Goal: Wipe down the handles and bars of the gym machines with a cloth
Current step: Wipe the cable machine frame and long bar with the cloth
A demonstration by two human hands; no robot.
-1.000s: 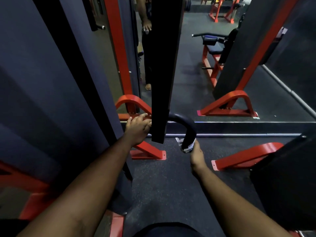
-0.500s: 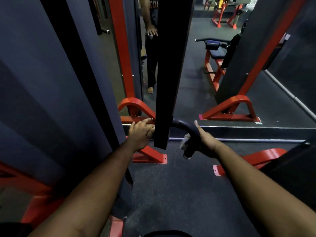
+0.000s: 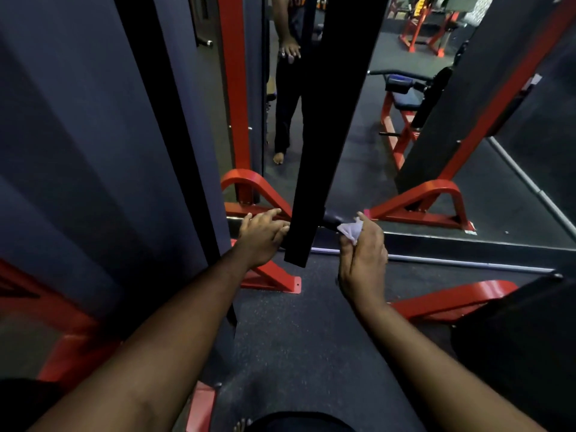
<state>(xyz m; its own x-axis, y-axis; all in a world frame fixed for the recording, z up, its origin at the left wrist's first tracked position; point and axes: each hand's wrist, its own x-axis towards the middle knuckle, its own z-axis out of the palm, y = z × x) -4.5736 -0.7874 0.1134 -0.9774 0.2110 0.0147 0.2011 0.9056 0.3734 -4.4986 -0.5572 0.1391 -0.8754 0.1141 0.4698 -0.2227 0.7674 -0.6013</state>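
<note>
A black curved handle bar [image 3: 331,220] hangs low behind a black vertical post [image 3: 324,120], which hides its middle. My left hand [image 3: 263,236] grips the bar's left part beside the post. My right hand [image 3: 363,257] holds a small white cloth [image 3: 350,230] bunched in its fingers, pressed against the bar's right end.
Red machine base feet stand at left [image 3: 268,279] and right [image 3: 452,299] on the dark rubber floor. A mirror wall [image 3: 358,169] ahead reflects a standing person and red machines. A dark panel [image 3: 93,151] rises on the left, a black pad [image 3: 514,338] at the lower right.
My right hand slid with the cloth from the bar's lower end up round its curve to the top right. The left hand kept its hold on the bar.
</note>
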